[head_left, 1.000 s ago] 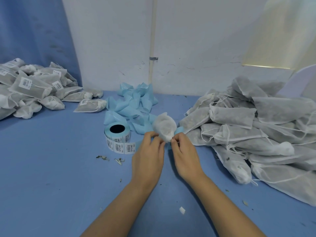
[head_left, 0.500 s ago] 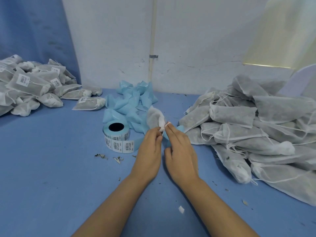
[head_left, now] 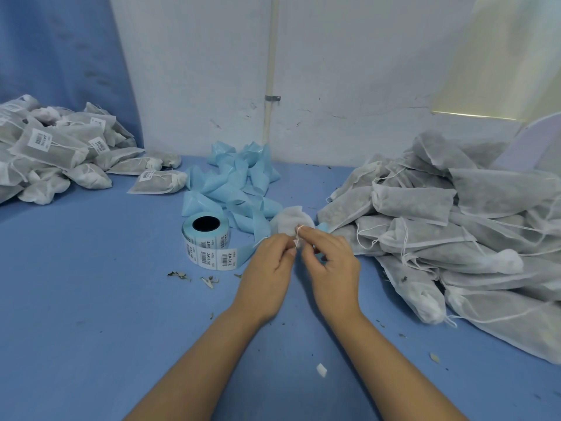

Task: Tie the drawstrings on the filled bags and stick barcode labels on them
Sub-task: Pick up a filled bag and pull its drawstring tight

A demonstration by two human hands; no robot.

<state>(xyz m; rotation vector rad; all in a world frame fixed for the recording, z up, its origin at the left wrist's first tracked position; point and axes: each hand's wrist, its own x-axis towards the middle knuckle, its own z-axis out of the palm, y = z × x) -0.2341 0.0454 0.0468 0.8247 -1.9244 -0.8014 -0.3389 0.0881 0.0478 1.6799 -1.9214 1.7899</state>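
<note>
Item under work: one small white bag [head_left: 288,220], held just above the blue table [head_left: 91,299], immediately right of the label roll [head_left: 206,238]. Both hands meet at its near end.

Left hand [head_left: 270,268]: fingers curled, thumb and forefinger closed in a pinch at the bag's gathered mouth. Whether the pinch is on the fabric or the cord cannot be determined.

Right hand [head_left: 331,265]: thumb and forefinger pinch the white drawstring [head_left: 299,235], which shows as a small loop over the forefinger tip and a short length hanging below it. The other fingers are loosely bent.

Label roll: stands on its side, core opening facing up. Barcode labels are visible on the outer turn, and its tail runs right toward the left hand.

Behind the roll: a heap of crumpled blue backing strip [head_left: 236,183], reaching to the wall.

Far right of the roll: a large pile of unlabelled bags [head_left: 455,226], several with loose strings.

Far left of the roll: a pile of labelled bags [head_left: 54,153]. One labelled bag [head_left: 158,182] lies apart, between that pile and the roll.

In front of the roll: dry plant scraps [head_left: 182,275] on the table. Well in front and to the right, between the forearms, lies a white scrap [head_left: 321,369].
</note>
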